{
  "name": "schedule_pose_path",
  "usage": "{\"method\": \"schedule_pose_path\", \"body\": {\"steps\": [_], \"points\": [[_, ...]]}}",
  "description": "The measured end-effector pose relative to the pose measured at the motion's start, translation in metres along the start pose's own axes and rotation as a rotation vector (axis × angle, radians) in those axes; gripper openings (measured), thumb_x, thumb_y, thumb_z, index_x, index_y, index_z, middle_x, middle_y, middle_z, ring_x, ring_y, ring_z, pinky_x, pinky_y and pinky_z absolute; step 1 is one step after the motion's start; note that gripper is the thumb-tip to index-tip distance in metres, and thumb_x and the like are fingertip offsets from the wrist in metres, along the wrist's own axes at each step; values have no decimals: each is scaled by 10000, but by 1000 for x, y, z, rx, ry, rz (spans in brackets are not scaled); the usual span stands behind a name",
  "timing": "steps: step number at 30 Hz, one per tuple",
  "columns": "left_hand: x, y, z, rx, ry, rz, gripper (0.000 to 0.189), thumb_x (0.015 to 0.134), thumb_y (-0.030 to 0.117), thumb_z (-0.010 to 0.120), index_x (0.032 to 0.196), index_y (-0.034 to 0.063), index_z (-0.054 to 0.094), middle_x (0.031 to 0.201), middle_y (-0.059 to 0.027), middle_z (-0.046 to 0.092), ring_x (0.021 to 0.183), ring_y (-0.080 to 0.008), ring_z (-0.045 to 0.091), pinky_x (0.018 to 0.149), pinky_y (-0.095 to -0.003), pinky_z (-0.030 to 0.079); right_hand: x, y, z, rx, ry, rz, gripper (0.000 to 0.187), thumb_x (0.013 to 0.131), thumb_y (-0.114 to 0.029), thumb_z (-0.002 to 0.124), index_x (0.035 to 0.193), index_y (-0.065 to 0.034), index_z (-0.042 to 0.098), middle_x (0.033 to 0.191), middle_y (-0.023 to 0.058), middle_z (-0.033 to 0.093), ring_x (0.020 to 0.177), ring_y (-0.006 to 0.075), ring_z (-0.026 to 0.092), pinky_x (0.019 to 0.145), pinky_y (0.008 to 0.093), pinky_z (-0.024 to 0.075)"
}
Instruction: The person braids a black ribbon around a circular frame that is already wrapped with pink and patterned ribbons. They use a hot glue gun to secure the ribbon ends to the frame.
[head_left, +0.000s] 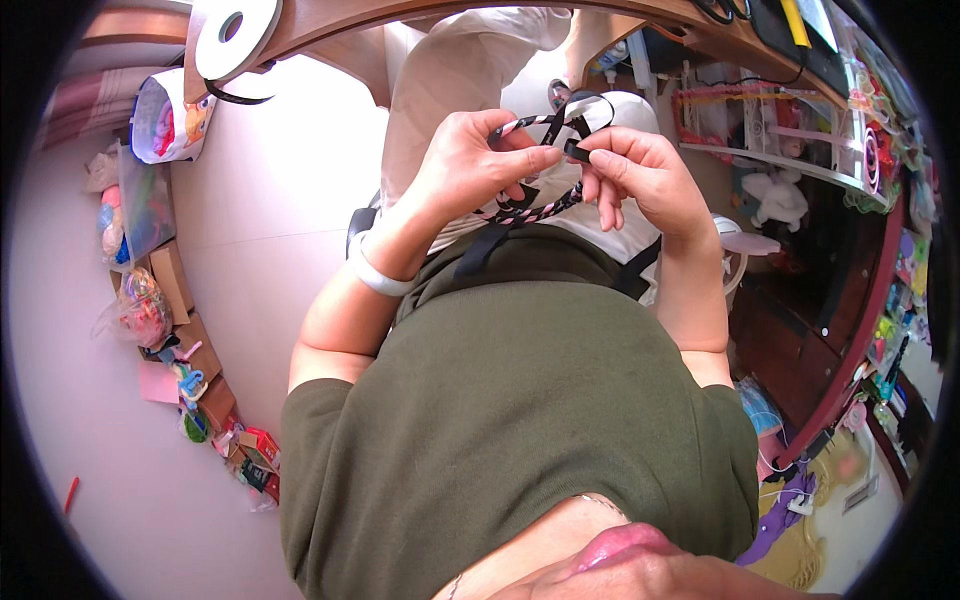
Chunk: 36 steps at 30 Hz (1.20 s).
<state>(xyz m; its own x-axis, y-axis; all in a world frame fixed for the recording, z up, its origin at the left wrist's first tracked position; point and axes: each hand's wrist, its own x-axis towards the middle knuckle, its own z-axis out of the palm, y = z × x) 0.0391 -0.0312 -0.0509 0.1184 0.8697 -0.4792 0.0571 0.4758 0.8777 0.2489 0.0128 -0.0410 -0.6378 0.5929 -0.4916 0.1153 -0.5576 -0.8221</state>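
Observation:
My left hand holds a curved braided band in black, pink and white, its upper end passing between thumb and fingers. Black ribbon crosses the band's upper part and loops out to the right. Between its thumb and forefinger, my right hand pinches a short folded length of that black ribbon. The left thumb tip almost meets this fold; whether they touch I cannot tell. The band's lower curve hangs over my lap, in front of light trousers. Fingers hide part of the band.
A wooden table edge curves above my hands, with a white spool trailing black ribbon at its left. A fabric bin, bags and cardboard boxes line the left side. A rack and dark cabinet stand right.

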Motion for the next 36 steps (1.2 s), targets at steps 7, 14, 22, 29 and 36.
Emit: {"method": "schedule_pose_path", "body": {"steps": [7, 14, 22, 29, 36], "points": [[3, -5, 4, -41, -35, 10, 282, 732, 167, 762, 875, -9, 593, 606, -9, 586, 463, -63, 534, 427, -185, 386, 3, 10, -11, 511, -301, 167, 193, 904, -68, 441, 906, 95, 545, 575, 146, 562, 334, 159, 504, 291, 233, 394], [3, -9, 2, -34, -73, 16, 321, 737, 151, 757, 957, -9, 587, 573, 6, 565, 448, -54, 524, 416, -179, 368, 1, 14, -8, 723, -320, 111, 212, 908, -45, 388, 909, 129, 509, 565, 191, 549, 304, 200, 461, 268, 254, 380], [1, -8, 5, -26, -107, 42, 347, 735, 151, 753, 1019, 11, 612, 561, 19, 551, 447, -54, 526, 431, -176, 375, 12, 10, 9, 117, 102, -87, 190, 913, -110, 499, 1007, 27, 591, 535, 62, 553, 322, 94, 447, 303, 183, 311], [5, -19, 3, -285, -190, -73, 350, 728, 147, 753, 1023, 12, 622, 607, 4, 564, 478, -71, 533, 442, -187, 406, 0, 33, 25, -844, 361, -623, 309, 805, -74, 633, 1105, -7, 597, 800, 145, 665, 644, 213, 642, 587, 312, 487], [3, -16, -1, -315, -191, -62, 293, 738, 118, 739, 977, -5, 623, 618, -9, 574, 476, -73, 527, 435, -195, 420, -42, 3, -11, -325, 415, -475, 218, 909, -195, 543, 909, -19, 673, 545, -12, 526, 479, 25, 440, 449, 168, 330]]}}
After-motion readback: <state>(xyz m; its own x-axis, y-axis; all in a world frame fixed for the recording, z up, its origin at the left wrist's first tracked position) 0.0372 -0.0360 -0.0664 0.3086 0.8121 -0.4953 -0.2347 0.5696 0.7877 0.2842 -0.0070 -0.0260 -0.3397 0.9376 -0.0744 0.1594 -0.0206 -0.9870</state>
